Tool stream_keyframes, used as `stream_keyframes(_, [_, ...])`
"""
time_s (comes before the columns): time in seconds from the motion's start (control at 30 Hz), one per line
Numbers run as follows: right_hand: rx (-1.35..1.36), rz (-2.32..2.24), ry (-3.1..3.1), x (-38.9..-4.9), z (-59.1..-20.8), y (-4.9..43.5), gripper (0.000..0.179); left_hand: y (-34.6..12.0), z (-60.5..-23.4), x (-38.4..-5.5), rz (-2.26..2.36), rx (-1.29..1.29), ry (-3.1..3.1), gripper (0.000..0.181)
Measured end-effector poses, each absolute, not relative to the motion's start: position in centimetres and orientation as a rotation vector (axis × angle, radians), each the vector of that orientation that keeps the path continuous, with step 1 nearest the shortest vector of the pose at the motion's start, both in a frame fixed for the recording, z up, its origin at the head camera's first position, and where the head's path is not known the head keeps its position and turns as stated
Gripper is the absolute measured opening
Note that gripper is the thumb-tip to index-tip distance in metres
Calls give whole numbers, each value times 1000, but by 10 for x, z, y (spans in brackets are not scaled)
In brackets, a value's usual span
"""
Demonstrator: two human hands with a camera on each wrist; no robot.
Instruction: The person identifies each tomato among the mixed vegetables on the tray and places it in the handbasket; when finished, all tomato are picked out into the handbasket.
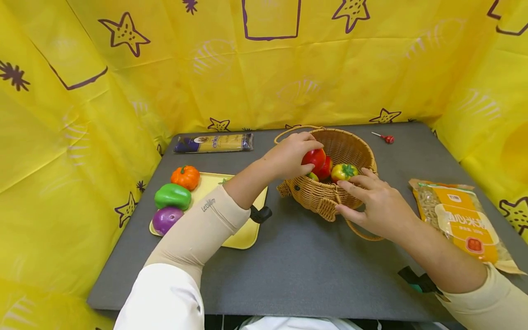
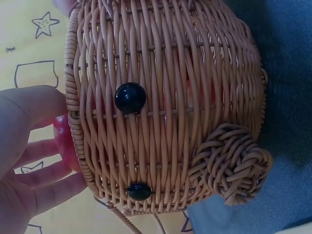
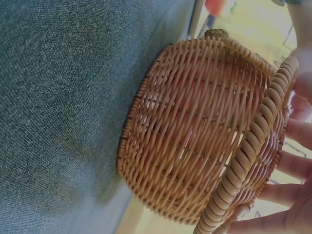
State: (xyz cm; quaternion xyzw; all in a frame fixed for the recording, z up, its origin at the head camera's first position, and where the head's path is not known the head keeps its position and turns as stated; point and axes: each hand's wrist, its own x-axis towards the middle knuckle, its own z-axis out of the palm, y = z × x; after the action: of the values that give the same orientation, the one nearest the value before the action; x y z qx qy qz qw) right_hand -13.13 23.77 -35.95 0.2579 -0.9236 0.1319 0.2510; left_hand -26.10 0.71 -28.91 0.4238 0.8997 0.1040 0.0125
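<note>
A woven wicker basket [image 1: 330, 197] with an animal face stands on the grey table, its black eye [image 2: 130, 98] facing the left wrist camera. My left hand [image 1: 292, 153] reaches over its left rim and grips a round red fruit [image 1: 315, 157]. Inside, below that, lie another red fruit [image 1: 326, 168], a yellow-green fruit [image 1: 344, 172] and a partly hidden green one [image 1: 313, 176]. My right hand [image 1: 379, 204] is at the basket's right front rim with fingers spread and fairly straight. A looped handle [image 3: 248, 146] crosses in front of those fingers.
Left, a yellow tray [image 1: 243, 236] holds an orange pumpkin [image 1: 185, 178], a green bell pepper [image 1: 173, 196] and a purple round vegetable [image 1: 167, 220]. Behind lies a long pasta packet [image 1: 214, 143]. A red lollipop [image 1: 388, 139] and a large orange food bag [image 1: 464, 220] are right.
</note>
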Motion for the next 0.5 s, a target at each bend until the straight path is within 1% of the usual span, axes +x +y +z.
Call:
stream_keyframes(0.13, [701, 353, -2517, -131, -359, 238, 56, 4, -287, -260, 322, 1320, 2822, 55])
stream_keyframes(0.3, [710, 358, -2499, -131, -359, 238, 54, -8, -285, -259, 384, 1343, 2850, 52])
stream_keyframes(0.5, [709, 367, -2504, -132, -359, 237, 55, -30, -284, -261, 382, 1262, 2868, 55])
